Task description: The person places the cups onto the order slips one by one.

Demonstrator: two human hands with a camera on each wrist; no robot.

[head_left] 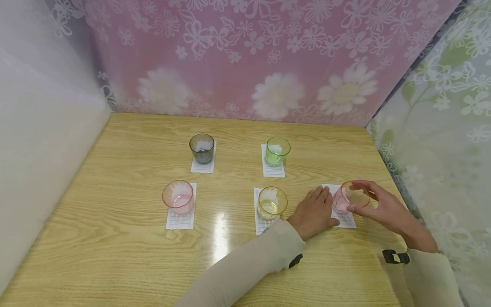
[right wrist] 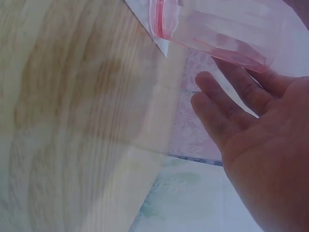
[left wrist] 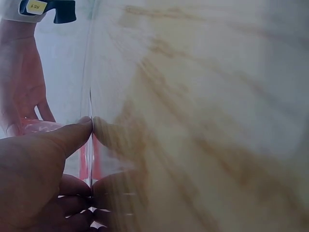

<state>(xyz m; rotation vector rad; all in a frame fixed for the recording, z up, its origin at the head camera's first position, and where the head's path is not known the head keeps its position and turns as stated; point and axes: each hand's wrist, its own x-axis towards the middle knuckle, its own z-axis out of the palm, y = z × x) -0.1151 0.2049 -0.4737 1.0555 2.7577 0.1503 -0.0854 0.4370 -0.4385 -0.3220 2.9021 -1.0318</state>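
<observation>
In the head view, my right hand [head_left: 387, 211] grips a clear pink glass cup [head_left: 338, 200] near its rim, thumb on the near side and fingers on the far side. The cup is over a lined paper slip [head_left: 347, 221]; whether its base touches the paper I cannot tell. The right wrist view shows the pink cup [right wrist: 222, 36] with the right hand [right wrist: 260, 125] around it, some fingers extended. Palm down, my left hand [head_left: 313, 213] lies flat on the table, its fingers at the slip's left edge. The left wrist view shows the left hand [left wrist: 38, 169] resting on the tabletop.
A yellow cup [head_left: 272, 209] stands on a slip close to the left forearm. Farther left is another pink cup [head_left: 178, 202]. Behind are a grey cup [head_left: 202, 151] and a green cup [head_left: 277, 155], each on paper. Floral curtains [head_left: 276, 55] border the wooden table [head_left: 126, 179].
</observation>
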